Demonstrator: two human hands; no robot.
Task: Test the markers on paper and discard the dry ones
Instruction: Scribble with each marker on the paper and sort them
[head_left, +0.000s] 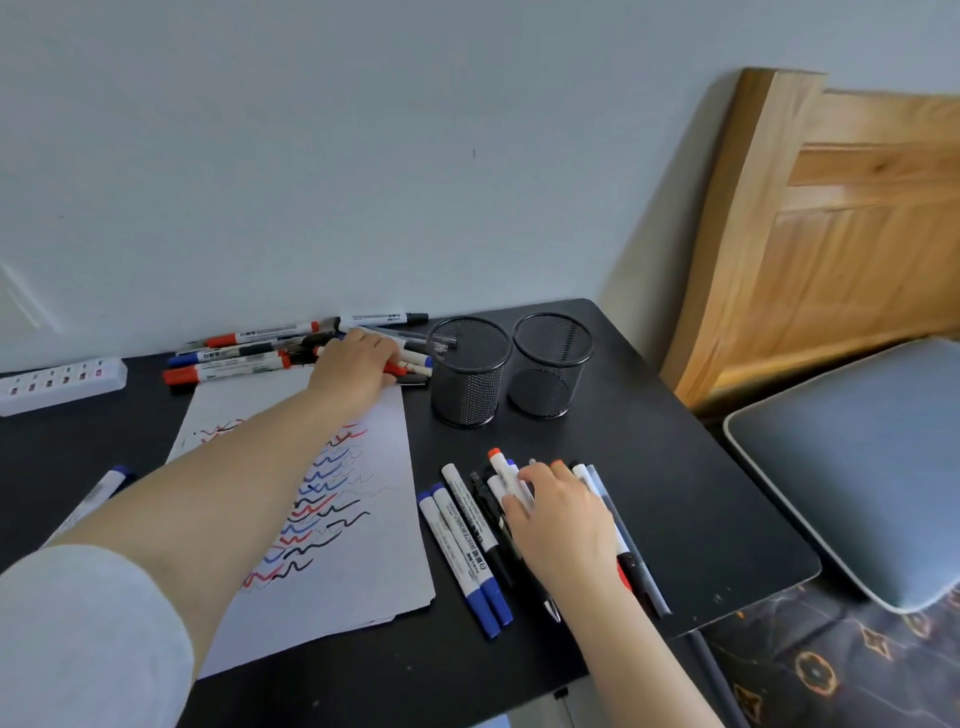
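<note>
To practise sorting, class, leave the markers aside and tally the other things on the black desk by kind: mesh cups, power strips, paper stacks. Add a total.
Mesh cups: 2
Power strips: 1
Paper stack: 1
Total: 4

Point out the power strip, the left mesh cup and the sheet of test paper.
power strip (62, 383): head view, middle of its white top face.
left mesh cup (470, 387): head view, front of its black mesh wall.
test paper (358, 566): head view, bare white area near its right edge.
</note>
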